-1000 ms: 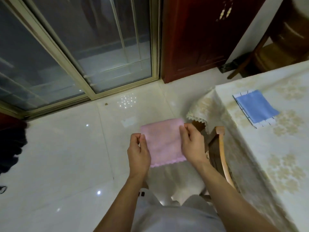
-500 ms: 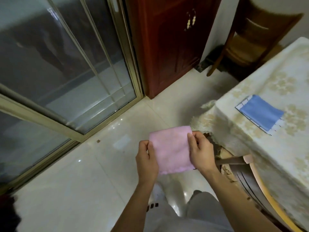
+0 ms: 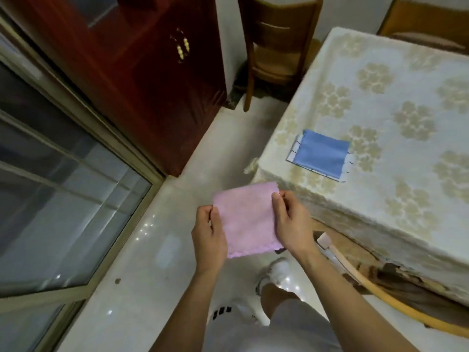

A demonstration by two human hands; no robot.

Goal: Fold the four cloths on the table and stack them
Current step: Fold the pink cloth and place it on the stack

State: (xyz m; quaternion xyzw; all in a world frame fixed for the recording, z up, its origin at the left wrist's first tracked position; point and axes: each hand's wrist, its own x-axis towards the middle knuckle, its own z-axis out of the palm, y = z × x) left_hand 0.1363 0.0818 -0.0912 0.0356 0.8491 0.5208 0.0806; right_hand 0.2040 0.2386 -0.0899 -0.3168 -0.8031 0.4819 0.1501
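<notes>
Cloths number three in view: one fluffy pink square cloth (image 3: pixel 248 219) held in the air above the glossy white tiled floor (image 3: pixel 162 250), and a smooth blue folded cloth (image 3: pixel 322 153) lying on top of a white checked folded cloth (image 3: pixel 295 152) near the corner of the desk (image 3: pixel 380 199). The pink cloth is folded flat, with a scalloped lower edge. The left hand (image 3: pixel 209 240) pinches its left edge and the right hand (image 3: pixel 291 222) pinches its right edge, fingers (image 3: pixel 279 199) pressed onto the plush fabric. The desk wears a cream tablecloth with a pale floral pattern. Two wooden chairs (image 3: pixel 276 47) stand at its far side; a curved wooden chair back (image 3: pixel 375 288) shows beside the near edge.
</notes>
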